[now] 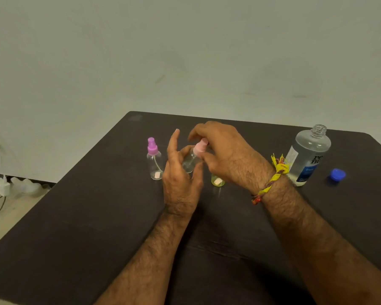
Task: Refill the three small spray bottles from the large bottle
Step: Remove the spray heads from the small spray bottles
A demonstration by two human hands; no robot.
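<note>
My left hand (180, 172) grips the clear body of a small spray bottle (190, 160) lifted and tilted above the table, index finger raised. My right hand (220, 150) pinches that bottle's pale pink spray head (201, 146). A second small bottle with a purple spray head (154, 160) stands upright to the left. A third small bottle with a yellow-green tint (217, 180) stands behind my right wrist, its top hidden. The large clear bottle (307, 155) with a blue label stands uncapped at the right. Its blue cap (337, 174) lies beside it.
The dark table (97, 216) reaches a pale wall at the back. Its left edge drops to a light floor holding white objects (13, 186) and a cable. A yellow thread band (273, 177) circles my right wrist.
</note>
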